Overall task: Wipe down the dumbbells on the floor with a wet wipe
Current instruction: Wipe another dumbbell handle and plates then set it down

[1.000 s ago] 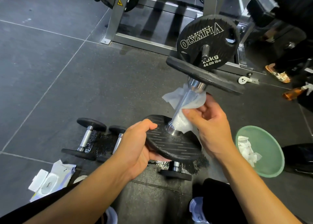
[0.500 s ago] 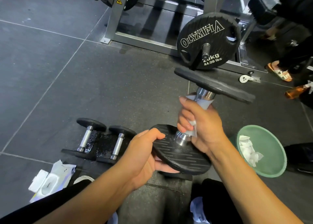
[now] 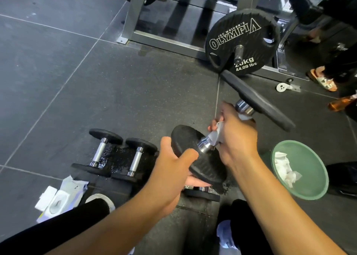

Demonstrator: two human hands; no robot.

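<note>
Dumbbell (image 3: 204, 158) between hands, right hand (image 3: 234, 137) wrapping handle

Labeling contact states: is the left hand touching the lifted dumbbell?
Touching. Head view: the left hand grips the lifted dumbbell by its near plate, thumb on the face, fingers under the rim.

The person wears black trousers (image 3: 249, 227) and pale shoes (image 3: 224, 237), with both forearms (image 3: 260, 202) bare.
</note>
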